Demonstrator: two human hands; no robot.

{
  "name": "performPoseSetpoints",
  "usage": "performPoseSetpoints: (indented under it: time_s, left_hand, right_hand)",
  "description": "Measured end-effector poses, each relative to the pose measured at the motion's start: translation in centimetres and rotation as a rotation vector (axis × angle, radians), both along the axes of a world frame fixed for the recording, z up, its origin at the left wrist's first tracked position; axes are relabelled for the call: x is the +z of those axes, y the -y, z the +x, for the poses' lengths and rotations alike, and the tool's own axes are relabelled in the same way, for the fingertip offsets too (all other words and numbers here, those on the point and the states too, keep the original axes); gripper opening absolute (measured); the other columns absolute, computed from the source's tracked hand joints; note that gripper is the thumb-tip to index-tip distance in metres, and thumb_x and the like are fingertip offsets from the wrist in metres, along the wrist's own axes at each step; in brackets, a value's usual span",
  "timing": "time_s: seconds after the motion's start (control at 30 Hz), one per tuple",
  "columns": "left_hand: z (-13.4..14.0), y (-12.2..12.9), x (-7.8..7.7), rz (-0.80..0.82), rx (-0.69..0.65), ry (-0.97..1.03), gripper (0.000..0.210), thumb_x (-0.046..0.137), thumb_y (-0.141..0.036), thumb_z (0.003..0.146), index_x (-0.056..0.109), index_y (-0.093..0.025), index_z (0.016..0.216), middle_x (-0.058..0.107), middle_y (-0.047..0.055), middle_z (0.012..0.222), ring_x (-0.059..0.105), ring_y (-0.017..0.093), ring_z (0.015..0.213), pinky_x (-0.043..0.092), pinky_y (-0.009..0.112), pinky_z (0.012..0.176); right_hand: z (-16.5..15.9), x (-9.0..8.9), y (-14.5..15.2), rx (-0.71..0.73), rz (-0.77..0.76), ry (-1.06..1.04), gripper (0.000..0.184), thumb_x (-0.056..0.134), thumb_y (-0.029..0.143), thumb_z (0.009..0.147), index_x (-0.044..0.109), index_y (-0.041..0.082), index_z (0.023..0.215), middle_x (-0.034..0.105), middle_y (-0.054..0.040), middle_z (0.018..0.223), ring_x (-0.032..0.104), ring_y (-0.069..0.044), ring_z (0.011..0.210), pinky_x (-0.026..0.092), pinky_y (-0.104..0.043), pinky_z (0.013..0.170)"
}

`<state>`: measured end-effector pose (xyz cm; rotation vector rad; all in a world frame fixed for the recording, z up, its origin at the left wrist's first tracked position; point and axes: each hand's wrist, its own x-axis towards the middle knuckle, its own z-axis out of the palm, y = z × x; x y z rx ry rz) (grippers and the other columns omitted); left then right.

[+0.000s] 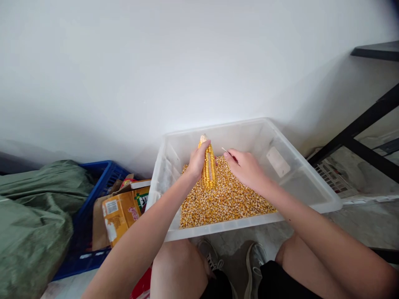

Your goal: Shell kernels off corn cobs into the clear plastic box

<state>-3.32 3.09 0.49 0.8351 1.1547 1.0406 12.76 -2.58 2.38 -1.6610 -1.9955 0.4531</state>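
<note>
My left hand (197,161) is wrapped round a yellow corn cob (209,170), held tilted above loose kernels. A pale strip without kernels runs along the cob's side facing me, and its upper end is whitish. To the right of the cob, my right hand (245,166) is closed on a thin tool (225,150) with a narrow light tip and a dark reddish handle, most of it hidden in the fist. The tip points toward the cob, apart from it. Below both hands, corn kernels (218,207) cover the bottom of a translucent plastic bin (324,195).
A white wall (174,62) rises behind the bin. At left stand a blue crate (93,259) with cardboard packaging (123,214) and a green sheet (34,220). A black metal frame (349,137) is at right. My knees and shoes (255,261) are below the bin.
</note>
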Motion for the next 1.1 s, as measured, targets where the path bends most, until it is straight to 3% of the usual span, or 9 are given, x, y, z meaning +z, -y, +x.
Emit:
performPoseSetpoints:
  time_s: [0.07, 0.13, 0.37, 0.57, 0.73, 0.97, 1.1]
  left_hand:
    - [0.1, 0.2, 0.1, 0.008, -0.082, -0.012, 0.049, 0.068, -0.062, 0.073, 0.058, -0.017, 0.090, 0.062, 0.003, 0.064, 0.064, 0.018, 0.056, 0.053, 0.030, 0.055]
    - [0.2, 0.4, 0.1, 0.025, -0.137, -0.016, 0.050, 0.068, -0.064, 0.073, 0.061, -0.016, 0.087, 0.062, 0.004, 0.064, 0.064, 0.018, 0.057, 0.054, 0.031, 0.057]
    - [0.2, 0.2, 0.1, 0.069, -0.140, -0.069, 0.047, 0.068, -0.063, 0.076, 0.058, -0.017, 0.081, 0.062, 0.003, 0.063, 0.060, 0.016, 0.054, 0.054, 0.032, 0.057]
    - [0.5, 0.6, 0.4, 0.105, -0.171, -0.088, 0.045, 0.066, -0.063, 0.078, 0.056, -0.018, 0.080, 0.060, 0.001, 0.062, 0.059, 0.014, 0.055, 0.052, 0.029, 0.057]
    - [0.4, 0.7, 0.1, 0.143, -0.202, -0.150, 0.047, 0.062, -0.065, 0.080, 0.057, -0.019, 0.082, 0.061, 0.002, 0.066, 0.059, 0.015, 0.059, 0.052, 0.030, 0.060]
    - [0.2, 0.3, -1.0, 0.377, -0.236, -0.439, 0.045, 0.072, -0.055, 0.074, 0.063, -0.016, 0.094, 0.066, 0.004, 0.086, 0.058, 0.017, 0.074, 0.044, 0.027, 0.066]
    - [0.4, 0.5, -0.8, 0.451, -0.204, -0.601, 0.042, 0.062, -0.058, 0.082, 0.060, -0.016, 0.084, 0.062, 0.002, 0.081, 0.054, 0.017, 0.075, 0.039, 0.027, 0.068]
  right_hand:
    - [0.3, 0.2, -0.1, 0.087, 0.011, -0.063, 0.037, 0.033, 0.038, 0.102, 0.066, 0.022, 0.106, 0.068, -0.0025, 0.077, 0.055, -0.016, 0.064, 0.031, -0.027, 0.061]
    - [0.4, 0.2, -0.1, 0.154, 0.011, -0.077, 0.036, 0.034, 0.037, 0.103, 0.067, 0.023, 0.110, 0.070, -0.0025, 0.082, 0.058, -0.016, 0.069, 0.033, -0.026, 0.063]
    - [0.2, 0.1, 0.1, 0.141, 0.006, 0.053, 0.039, 0.036, 0.039, 0.102, 0.064, 0.022, 0.082, 0.065, 0.0001, 0.071, 0.052, -0.014, 0.062, 0.025, -0.028, 0.058]
    - [0.2, -0.1, 0.0, 0.136, 0.021, 0.020, 0.036, 0.038, 0.036, 0.102, 0.058, 0.021, 0.076, 0.061, 0.0014, 0.067, 0.048, -0.012, 0.059, 0.023, -0.028, 0.058]
    - [0.1, -0.5, 0.1, 0.124, 0.026, 0.083, 0.036, 0.037, 0.035, 0.102, 0.058, 0.021, 0.077, 0.064, -0.0001, 0.070, 0.052, -0.013, 0.061, 0.025, -0.028, 0.058]
    - [-0.5, -0.1, 0.9, 0.077, 0.047, 0.383, 0.036, 0.032, 0.029, 0.102, 0.066, 0.019, 0.099, 0.073, -0.0087, 0.084, 0.067, -0.022, 0.071, 0.032, -0.032, 0.060]
    - [-0.6, 0.0, 1.1, 0.108, 0.021, 0.420, 0.032, 0.033, 0.024, 0.101, 0.065, 0.018, 0.099, 0.073, -0.0097, 0.085, 0.069, -0.024, 0.076, 0.036, -0.032, 0.062]
